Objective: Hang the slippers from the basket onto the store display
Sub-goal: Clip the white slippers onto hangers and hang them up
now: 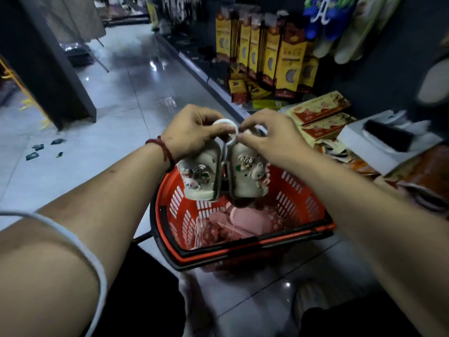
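Two cream slippers [201, 181], clipped on a white hanger [223, 120], hang just above the red basket [294, 190]. I see both hands grasping it: the left hand [192, 132] pinches the hanger's ring and the right hand [269, 139] pinches its other side. Pink slippers [243, 222] lie in the basket, which stands on a glossy, pale tiled floor [116, 98]. The aisle is dim. On the display to the right, yellow packets [289, 57] and blue slippers [323, 18] hang above red boxes [320, 107] on a low shelf.
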